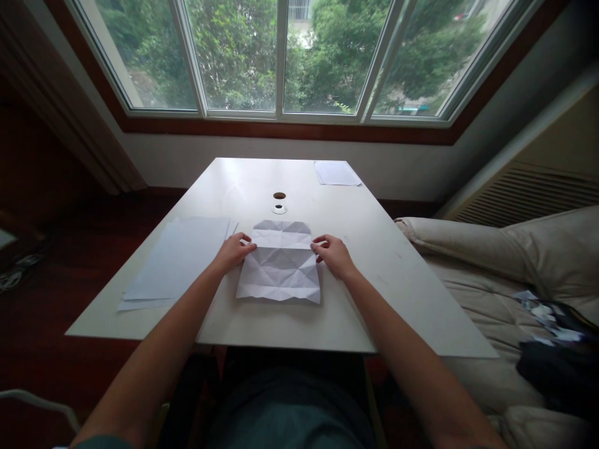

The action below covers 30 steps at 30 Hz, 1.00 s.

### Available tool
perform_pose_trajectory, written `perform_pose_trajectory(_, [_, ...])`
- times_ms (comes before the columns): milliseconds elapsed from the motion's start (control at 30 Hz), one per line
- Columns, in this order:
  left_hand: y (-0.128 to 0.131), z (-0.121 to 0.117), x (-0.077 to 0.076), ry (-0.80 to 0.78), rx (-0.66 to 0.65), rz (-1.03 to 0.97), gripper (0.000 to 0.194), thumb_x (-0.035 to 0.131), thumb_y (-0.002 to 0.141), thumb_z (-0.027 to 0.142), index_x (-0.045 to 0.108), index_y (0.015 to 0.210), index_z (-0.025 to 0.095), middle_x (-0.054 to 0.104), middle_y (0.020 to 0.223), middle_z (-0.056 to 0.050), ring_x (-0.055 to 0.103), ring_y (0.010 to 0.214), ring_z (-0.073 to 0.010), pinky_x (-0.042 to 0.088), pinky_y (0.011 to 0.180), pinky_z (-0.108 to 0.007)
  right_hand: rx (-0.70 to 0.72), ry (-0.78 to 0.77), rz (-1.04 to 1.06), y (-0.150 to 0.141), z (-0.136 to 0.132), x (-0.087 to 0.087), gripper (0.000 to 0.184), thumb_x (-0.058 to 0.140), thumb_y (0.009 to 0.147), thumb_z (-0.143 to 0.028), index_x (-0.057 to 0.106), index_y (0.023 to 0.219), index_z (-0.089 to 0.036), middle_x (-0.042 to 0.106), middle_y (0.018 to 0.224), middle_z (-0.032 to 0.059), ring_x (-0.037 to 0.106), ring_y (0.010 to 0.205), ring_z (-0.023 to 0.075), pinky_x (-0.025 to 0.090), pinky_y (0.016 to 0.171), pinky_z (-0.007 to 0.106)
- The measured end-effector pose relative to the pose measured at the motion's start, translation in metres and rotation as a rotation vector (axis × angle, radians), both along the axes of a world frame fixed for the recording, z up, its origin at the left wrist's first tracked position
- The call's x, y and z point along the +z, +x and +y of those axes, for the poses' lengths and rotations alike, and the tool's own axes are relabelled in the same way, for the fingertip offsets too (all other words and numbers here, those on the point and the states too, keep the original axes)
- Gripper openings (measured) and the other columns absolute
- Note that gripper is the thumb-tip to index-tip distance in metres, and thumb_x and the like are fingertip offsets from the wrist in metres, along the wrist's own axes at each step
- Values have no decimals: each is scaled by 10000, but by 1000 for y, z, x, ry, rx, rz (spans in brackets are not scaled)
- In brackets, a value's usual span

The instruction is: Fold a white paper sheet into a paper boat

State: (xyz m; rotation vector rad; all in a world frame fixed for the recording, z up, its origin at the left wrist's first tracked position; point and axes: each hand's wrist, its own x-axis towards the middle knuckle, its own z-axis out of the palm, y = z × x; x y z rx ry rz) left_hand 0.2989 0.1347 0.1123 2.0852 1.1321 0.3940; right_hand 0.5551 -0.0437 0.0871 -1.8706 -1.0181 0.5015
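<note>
- The creased sheet [279, 268] lies flat near the middle of the desk [388, 299], closer to the near edge than the far one, with a folded band across its upper part.
- The left hand [231, 253] sits at the sheet's left side. Its fingers [248, 244] are close together and reach onto the band's edge, as if steadying the paper. Whether they pinch it, I cannot tell.
- The right hand [334, 256] mirrors this at the right side, its fingers [318, 246] slightly curled on the edge. With both sides held, the sheet stays square to the person.
- A paper stack [175, 262] lies beside the left hand, toward the desk's left edge, leaving the middle free for the sheet.
- Two round holes [279, 196] sit beyond the sheet, mid-desk.
- A loose sheet [337, 173] lies at the far right corner, well apart from the hands.
</note>
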Motion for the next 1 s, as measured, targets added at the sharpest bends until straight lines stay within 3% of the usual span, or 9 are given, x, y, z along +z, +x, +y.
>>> perform_pose_trajectory(200, [31, -2, -12, 230, -67, 75, 373, 644, 806, 504, 680, 1031, 208, 722, 834, -73, 675, 783, -228, 451, 697, -297, -84, -104, -183, 20, -17, -4, 229, 610, 831, -316, 685, 1006, -189, 696, 670, 3, 644, 552, 136, 491, 625, 244])
perform_pose_trajectory(367, [36, -5, -18, 319, -86, 129, 347, 641, 807, 516, 691, 1004, 234, 719, 838, -65, 668, 775, -219, 432, 674, -287, -134, -138, -384, 14, -20, -5, 229, 603, 843, -305, 698, 1035, -224, 737, 802, 34, 692, 799, 189, 481, 767, 278])
perform_pose_trajectory(533, [36, -12, -20, 364, -62, 171, 342, 639, 803, 521, 697, 1020, 263, 722, 836, -44, 661, 765, -215, 413, 659, -284, -214, -253, -477, 3, -23, -2, 241, 567, 881, -343, 685, 1070, -250, 742, 855, 49, 681, 830, 225, 465, 750, 309])
perform_pose_trajectory(633, [35, -15, -22, 378, -49, 175, 334, 632, 805, 523, 701, 1013, 271, 722, 830, -41, 658, 754, -217, 401, 643, -287, -197, -215, -506, 1, -24, -2, 242, 558, 889, -340, 677, 1073, -237, 735, 875, 50, 653, 862, 232, 460, 774, 320])
perform_pose_trajectory(800, [30, -17, -25, 386, -55, 156, 320, 646, 795, 512, 704, 999, 271, 719, 816, -33, 659, 749, -217, 405, 647, -292, -151, -53, -538, 4, -21, -5, 283, 587, 868, -328, 675, 1096, -185, 705, 1065, 93, 570, 1057, 255, 405, 966, 365])
perform_pose_trajectory(1000, [30, -15, -25, 365, -50, 108, 305, 644, 801, 491, 708, 985, 257, 698, 797, -31, 650, 751, -207, 428, 676, -295, -94, -46, -522, 10, -18, -15, 366, 615, 848, -382, 675, 1167, -214, 654, 1202, 90, 535, 1149, 255, 344, 1038, 406])
